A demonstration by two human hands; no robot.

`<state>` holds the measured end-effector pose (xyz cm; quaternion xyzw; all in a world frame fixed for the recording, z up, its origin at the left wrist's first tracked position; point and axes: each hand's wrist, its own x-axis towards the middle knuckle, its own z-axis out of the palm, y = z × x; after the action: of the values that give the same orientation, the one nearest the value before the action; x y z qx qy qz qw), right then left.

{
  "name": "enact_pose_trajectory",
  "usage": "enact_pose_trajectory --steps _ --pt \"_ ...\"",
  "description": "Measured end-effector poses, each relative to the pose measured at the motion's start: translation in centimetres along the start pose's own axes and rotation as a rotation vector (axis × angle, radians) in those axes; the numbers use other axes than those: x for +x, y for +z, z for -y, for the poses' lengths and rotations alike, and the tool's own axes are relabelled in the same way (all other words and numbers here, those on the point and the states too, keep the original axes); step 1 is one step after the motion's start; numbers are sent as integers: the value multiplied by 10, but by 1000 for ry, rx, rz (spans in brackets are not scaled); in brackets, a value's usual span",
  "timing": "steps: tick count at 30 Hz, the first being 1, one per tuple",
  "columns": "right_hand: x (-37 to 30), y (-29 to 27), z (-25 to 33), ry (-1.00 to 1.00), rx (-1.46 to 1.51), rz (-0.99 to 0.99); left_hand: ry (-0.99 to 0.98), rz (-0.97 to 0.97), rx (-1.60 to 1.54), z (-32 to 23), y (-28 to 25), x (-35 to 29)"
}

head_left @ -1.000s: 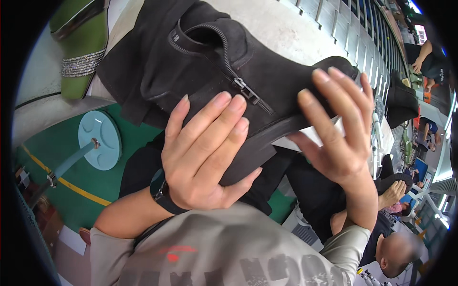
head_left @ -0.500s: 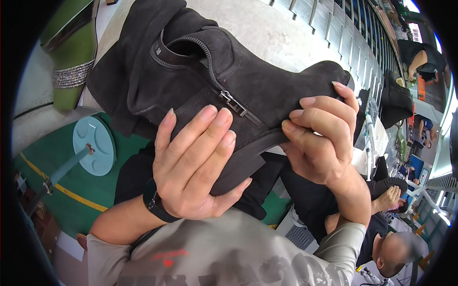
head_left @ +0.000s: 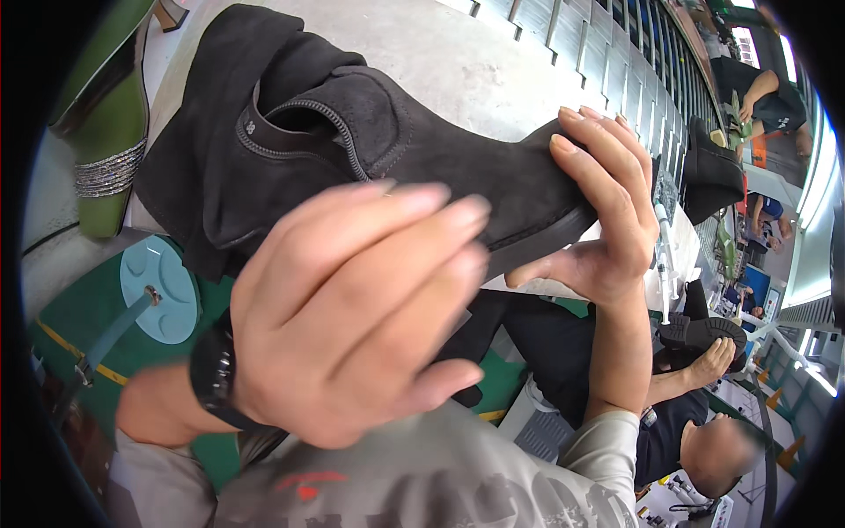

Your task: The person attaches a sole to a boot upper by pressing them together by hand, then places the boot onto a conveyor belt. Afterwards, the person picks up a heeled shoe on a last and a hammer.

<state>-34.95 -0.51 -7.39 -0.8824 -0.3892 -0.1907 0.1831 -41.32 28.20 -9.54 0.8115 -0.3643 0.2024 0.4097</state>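
Note:
A black suede ankle boot (head_left: 466, 163) lies on its side across the bench, toe to the right and soft shaft folded to the left. Its side zip is undone, so the shaft gapes. My right hand (head_left: 612, 207) grips the toe end, fingers over the upper and thumb by the sole edge. Wearing a black wristband, my left hand (head_left: 352, 308) is in front of the boot's heel and lower zip, fingers stretched out and slightly blurred. It hides the heel and the zip pull; whether it touches the boot I cannot tell.
A green shoe (head_left: 106, 167) with a glittering strap stands at left, above a pale blue round stool (head_left: 158, 290). Metal slats (head_left: 581, 53) run along the bench's far side. Another black boot (head_left: 713, 176) is at right. Nearby, a co-worker (head_left: 695, 431) holds a dark shoe (head_left: 704, 339).
My left hand has lifted from the boot's side toward me, now blurred. My right hand has shifted from pinching the sole edge to wrapping over the toe. The view has shifted slightly.

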Motion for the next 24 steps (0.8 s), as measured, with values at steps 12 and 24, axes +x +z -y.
enact_pose_trajectory --steps 12,24 --pt "-3 -4 2 13 4 0 -102 414 57 28 15 62" --pt "6 7 -13 274 553 -245 -104 446 86 26 12 61"
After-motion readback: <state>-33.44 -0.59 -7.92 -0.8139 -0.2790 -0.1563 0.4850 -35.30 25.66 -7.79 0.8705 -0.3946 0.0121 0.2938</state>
